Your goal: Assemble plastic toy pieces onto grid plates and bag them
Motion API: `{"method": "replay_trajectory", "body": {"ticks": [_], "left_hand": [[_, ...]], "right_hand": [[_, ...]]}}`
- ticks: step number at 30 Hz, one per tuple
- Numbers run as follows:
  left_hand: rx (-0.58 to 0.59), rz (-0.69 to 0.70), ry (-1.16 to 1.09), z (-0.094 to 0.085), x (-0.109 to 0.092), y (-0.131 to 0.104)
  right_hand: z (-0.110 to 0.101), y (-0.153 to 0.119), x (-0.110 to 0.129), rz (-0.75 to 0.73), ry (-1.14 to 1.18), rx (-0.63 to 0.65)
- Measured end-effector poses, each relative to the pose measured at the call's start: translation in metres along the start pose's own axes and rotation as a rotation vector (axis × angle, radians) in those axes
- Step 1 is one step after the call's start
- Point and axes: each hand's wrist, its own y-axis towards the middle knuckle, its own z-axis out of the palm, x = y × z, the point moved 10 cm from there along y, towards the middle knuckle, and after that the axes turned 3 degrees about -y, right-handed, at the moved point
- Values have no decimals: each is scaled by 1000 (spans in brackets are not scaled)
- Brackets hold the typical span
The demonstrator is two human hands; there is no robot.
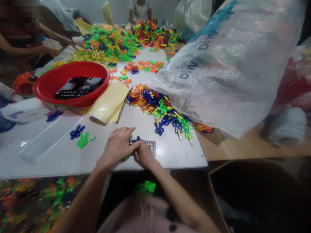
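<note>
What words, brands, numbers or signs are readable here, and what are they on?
"DiW": dark letters on the big plastic bag, lower one.
"DiW": same bag, higher up, blurrier; folds may hide more letters.
Too small or blurred to read: any print on the dark items in the red bowl. I can make out no numbers.

back wall (164, 9): pale grey, partly hidden
tabletop (179, 157): white, glossy, runs back toward the wall
brown surface (245, 149): wood-toned, along the tabletop's right side
light: soft sheen on the tabletop
lower right: dark, details unreadable
</note>
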Motion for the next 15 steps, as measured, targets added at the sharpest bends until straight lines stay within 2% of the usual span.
{"method": "replay_trajectory", "body": {"ticks": [3,6,10,13,15], "left_hand": [[32,31,3,5,-4,3],[69,45,33,11,-5,5],[91,39,82,13,-5,4],[106,33,104,11,-5,3],[105,29,109,9,-4,3]], "right_hand": [[4,-1,5,-45,-87,-3],[4,5,5,-30,-119,32],[-20,2,11,-46,-67,70],[-35,-31,26,-141,-137,130],[-22,-69,39,-257,-271,246]]}}
